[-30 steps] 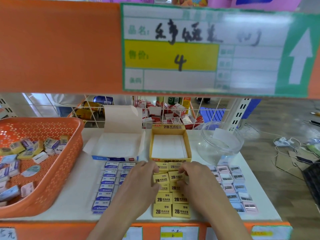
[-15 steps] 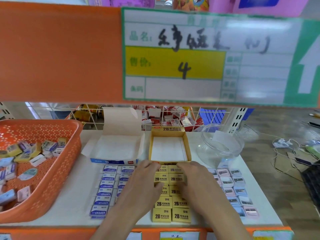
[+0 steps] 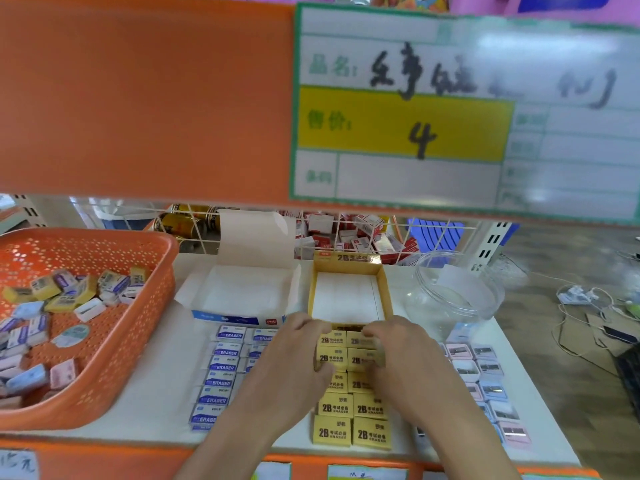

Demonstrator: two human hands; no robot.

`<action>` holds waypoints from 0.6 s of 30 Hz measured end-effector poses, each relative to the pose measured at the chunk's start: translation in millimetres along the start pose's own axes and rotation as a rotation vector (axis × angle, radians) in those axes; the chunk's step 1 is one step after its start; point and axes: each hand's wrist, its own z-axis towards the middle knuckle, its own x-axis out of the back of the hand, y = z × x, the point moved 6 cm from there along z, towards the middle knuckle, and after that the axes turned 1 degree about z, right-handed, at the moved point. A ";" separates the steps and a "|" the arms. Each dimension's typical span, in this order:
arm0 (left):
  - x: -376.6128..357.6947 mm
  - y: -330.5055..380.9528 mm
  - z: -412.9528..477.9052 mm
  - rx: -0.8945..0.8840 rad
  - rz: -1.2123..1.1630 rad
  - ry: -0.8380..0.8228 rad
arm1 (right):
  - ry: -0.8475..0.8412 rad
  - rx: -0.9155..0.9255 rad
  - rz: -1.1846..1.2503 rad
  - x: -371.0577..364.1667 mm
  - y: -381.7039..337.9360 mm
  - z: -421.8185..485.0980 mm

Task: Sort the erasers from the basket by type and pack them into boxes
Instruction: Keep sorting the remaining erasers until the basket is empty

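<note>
**Hands close on the top yellow rows**

In the last second our left hand [image 3: 294, 355] and right hand [image 3: 405, 358] have crept toward 12 o'clock along the yellow erasers [image 3: 346, 355]. Fingertips now reach the near wall of the yellow box [image 3: 386, 292], which holds nothing yet. Both hands pinch the top rows from 9 and 3 o'clock, fingers curled. We cannot tell if the rows are lifted. We judge the first load is imminent. The erasers are small sleeved bricks marked 2B, lying in two columns.

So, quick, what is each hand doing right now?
Left hand: fingers curled round the block of yellow rectangular 2B erasers, gripping it.
Right hand: gripping the same block from the other side.
</note>
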 end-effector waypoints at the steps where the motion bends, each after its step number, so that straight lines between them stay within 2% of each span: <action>1: 7.9 2.1 -1.4 -0.016 0.011 0.030 | 0.010 0.027 -0.010 2.7 -4.3 0.0; 7: 78.9 -12.0 -22.6 -0.011 0.210 0.252 | 0.084 0.272 -0.033 9.0 -65.6 6.3; 15: 180.8 -87.9 -80.9 0.119 0.261 0.379 | 0.049 0.580 0.037 -17.0 -205.5 12.1; 18: 216.9 -133.0 -100.3 0.288 0.281 0.402 | 0.001 0.642 0.037 -32.3 -256.3 19.1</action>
